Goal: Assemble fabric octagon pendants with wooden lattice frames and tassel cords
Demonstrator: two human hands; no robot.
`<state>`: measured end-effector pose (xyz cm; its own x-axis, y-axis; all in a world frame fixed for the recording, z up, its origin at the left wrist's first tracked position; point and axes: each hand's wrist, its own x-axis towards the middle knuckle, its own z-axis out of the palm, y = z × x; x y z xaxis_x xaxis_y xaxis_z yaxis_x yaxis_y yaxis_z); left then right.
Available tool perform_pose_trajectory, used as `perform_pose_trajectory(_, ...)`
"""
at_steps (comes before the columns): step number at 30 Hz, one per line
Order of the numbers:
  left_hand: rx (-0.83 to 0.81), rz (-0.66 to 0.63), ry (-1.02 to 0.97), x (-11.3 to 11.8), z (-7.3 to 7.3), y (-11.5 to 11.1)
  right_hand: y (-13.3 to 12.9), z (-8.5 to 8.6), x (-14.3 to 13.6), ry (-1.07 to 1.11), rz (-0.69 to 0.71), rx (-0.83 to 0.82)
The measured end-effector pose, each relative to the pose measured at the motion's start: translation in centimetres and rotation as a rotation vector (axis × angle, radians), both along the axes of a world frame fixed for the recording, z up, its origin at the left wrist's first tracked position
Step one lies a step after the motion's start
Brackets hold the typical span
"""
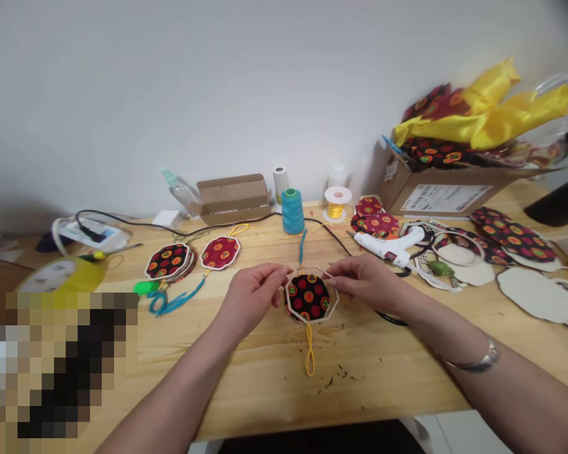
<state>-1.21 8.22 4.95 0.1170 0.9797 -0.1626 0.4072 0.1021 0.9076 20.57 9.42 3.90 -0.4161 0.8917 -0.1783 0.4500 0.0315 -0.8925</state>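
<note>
Patterned fabric piece lies on the bench straight in front of me, between my two hands, with a pale octagonal frame over it. My left hand comes in from one side, thumb and forefinger pinching the frame at its upper left edge. My right hand does likewise at the upper right, thumb and forefinger closed on the rim, the other fingers curled in behind. Whether any fingertip also touches the fabric beneath, I cannot tell. A yellow cord loop hangs from the near edge towards me, and a teal cord runs out from the far side.

As for writing, the cardboard carton at the back right carries a white label with print too small for me to read. Big dark letters show on the printed scraps beside the glue gun, but they are cut off and slanted, so I cannot make out a word.
</note>
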Motion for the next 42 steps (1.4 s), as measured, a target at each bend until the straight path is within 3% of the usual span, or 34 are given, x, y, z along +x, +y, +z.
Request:
perform_pose_trajectory(6,-0.087,0.076,-0.114,0.2,-0.4,0.3,0.2,-1.0,0.0,-0.078,-0.042,0.043)
perform_pose_trajectory(10,-0.136,0.039,-0.111,0.2,-0.3,0.2,0.2,-1.5,0.0,-0.066,-0.071,-0.009)
perform_pose_trajectory(13,-0.085,0.026,-0.159,-0.2,-0.1,-0.1,0.0,-1.2,0.0,0.037,-0.11,0.006)
perform_pose_trajectory(18,0.092,0.053,-0.404,-1.0,0.0,-0.4,-0.4,0.0,0.0,0.258,-0.267,0.504)
perform_pose_trajectory(24,-0.179,0.093,-0.595,-1.0,-0.6,0.2,-0.5,0.0,0.2,0.122,-0.152,0.895)
perform_pose_trajectory(27,-0.204,0.137,-0.667,-1.1,-0.5,0.5,-0.4,-0.4,0.2,0.07,-0.079,0.998)
perform_pose_trajectory(37,-0.231,0.181,-0.441,-1.5,-0.6,0.9,0.2,-1.6,0.7,-0.083,0.099,1.035)
perform_pose_trajectory(42,-0.291,0.164,-0.29,-1.5,-0.5,1.2,0.0,-0.7,0.7,-0.112,0.151,0.881)
